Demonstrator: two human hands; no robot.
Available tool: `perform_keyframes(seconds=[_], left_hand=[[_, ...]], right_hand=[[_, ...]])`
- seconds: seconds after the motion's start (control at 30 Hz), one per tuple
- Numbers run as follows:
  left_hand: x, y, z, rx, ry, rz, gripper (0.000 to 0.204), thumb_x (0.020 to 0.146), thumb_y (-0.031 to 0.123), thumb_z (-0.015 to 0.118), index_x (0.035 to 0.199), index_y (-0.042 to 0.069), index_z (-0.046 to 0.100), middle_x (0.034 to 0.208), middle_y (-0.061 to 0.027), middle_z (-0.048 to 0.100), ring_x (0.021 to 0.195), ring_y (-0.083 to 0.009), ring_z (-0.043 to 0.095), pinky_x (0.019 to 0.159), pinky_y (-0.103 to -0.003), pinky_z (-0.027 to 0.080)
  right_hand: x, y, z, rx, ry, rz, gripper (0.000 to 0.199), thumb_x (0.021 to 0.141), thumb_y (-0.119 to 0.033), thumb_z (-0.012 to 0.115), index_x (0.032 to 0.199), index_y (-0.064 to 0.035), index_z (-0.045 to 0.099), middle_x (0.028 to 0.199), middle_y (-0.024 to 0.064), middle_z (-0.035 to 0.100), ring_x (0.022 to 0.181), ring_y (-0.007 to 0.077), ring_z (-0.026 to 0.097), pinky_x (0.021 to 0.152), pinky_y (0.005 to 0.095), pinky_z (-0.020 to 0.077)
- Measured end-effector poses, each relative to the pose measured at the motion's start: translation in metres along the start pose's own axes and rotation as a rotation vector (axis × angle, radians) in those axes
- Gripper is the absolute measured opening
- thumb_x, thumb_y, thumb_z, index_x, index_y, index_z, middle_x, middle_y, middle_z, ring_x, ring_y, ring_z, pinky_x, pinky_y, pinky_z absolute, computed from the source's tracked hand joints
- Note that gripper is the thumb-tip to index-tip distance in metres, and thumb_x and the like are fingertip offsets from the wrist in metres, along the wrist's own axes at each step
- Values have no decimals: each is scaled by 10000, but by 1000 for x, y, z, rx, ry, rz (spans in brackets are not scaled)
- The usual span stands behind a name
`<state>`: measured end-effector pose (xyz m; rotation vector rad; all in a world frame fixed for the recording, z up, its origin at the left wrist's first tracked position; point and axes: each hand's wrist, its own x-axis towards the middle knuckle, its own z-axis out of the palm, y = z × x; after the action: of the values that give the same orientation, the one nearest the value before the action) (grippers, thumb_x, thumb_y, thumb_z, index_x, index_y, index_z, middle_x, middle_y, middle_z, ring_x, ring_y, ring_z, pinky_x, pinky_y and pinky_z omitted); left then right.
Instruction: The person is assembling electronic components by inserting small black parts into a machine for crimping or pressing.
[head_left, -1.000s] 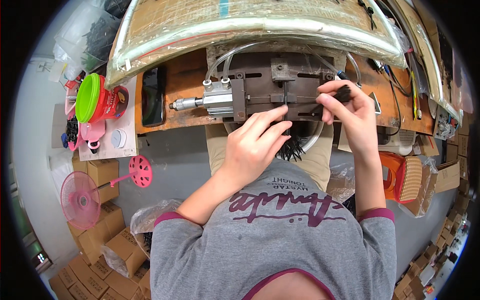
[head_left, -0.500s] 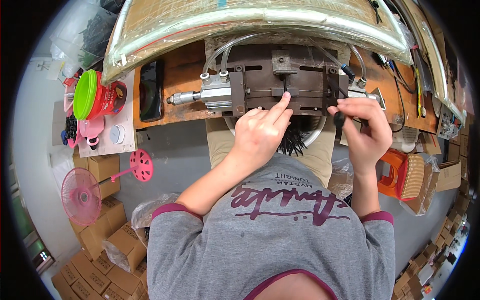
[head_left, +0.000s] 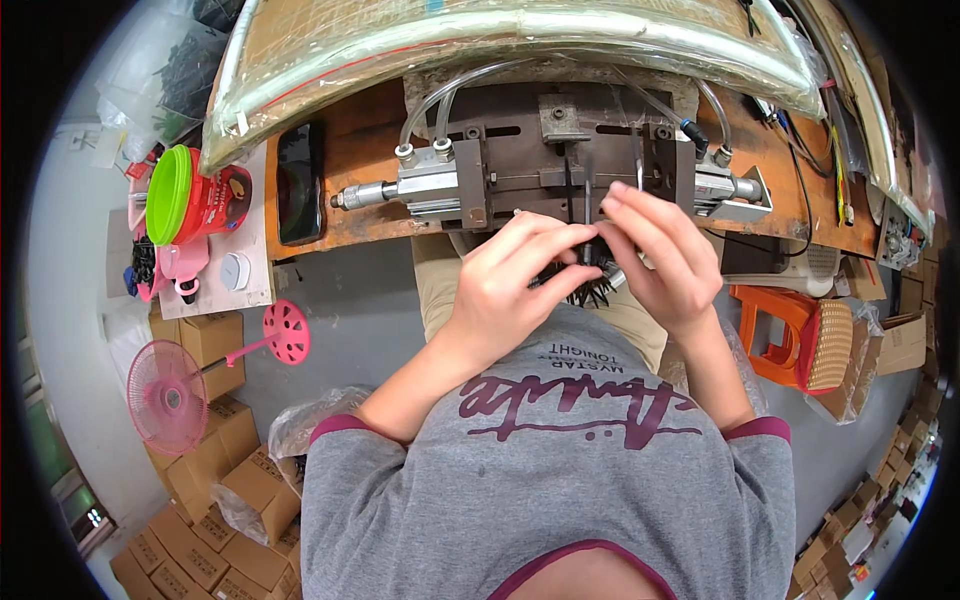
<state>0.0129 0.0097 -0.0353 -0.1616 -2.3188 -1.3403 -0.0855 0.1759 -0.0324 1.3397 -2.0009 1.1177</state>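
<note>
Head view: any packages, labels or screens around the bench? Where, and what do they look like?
Dark phone: flat on the wooden bench, left of the metal fixture; black rectangle, screen off.
Red tub: on the white side shelf; round, lime-green lid, printed label.
Cardboard boxes: stacked on the floor, lower left; plain brown.
More boxes: right edge; brown.

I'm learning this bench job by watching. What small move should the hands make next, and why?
Probably lift the thin black piece up to the metal fixture. Both the left hand and the right hand pinch it just below the fixture, above the black bundle on the lap.
</note>
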Motion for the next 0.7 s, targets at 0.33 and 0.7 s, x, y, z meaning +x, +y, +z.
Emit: perform_keyframes(seconds=[0.33,0.7], left_hand=[[-1,-20,14,613,-91,185,261,727,132,800,962,49,722,1228,-88,693,765,-168,702,671,-284,545],[3,-22,15,593,-88,183,250,728,108,793,953,33,714,1223,-109,694,720,-192,698,665,-300,547]], right_hand=[[-3,-4,-15,48,13,163,418,819,68,701,1228,94,617,1233,249,654,1142,351,653,980,392,518],[-13,-11,-15,54,-96,304,275,737,23,805,979,1,677,1245,201,646,998,254,702,806,366,587]])
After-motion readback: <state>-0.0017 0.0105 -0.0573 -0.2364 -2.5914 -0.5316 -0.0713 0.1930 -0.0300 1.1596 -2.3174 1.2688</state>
